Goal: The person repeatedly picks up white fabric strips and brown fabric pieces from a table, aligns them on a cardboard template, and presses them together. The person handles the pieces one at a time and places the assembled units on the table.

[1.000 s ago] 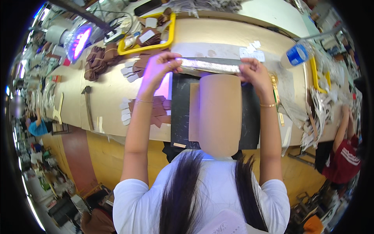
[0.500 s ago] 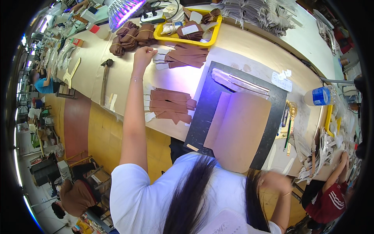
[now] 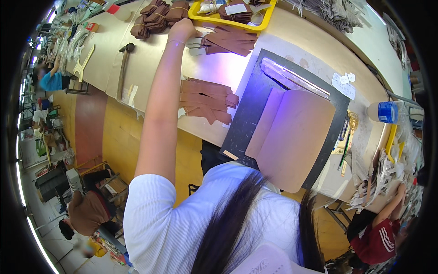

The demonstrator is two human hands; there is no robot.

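My left hand [image 3: 183, 31] reaches far across the table, fingers bent and pressed together at the white-tabbed ends of a fanned bundle of brown strips [image 3: 230, 41]. What lies between the fingertips is hidden. Nearer to me, by my left forearm, lies a second fan of brown strips [image 3: 207, 98]. To its right a dark board [image 3: 235, 134] carries a folded tan sheet [image 3: 296, 132] and a long metal-edged bar [image 3: 296, 80]. My right hand is out of the picture.
Rubber-banded brown bundles [image 3: 157, 18] and a yellow tray [image 3: 262, 28] stand at the far edge. A hammer [image 3: 124, 71] lies at the left. On the right are a blue-labelled jar [image 3: 382, 112], pens [image 3: 344, 148] and pale strips [image 3: 376, 187]. A person in red [image 3: 376, 242] works there.
My view has shifted, so the table things sit higher in the picture. My left hand stays by the far strips' tabbed ends. My right hand, blurred before, has left the view.
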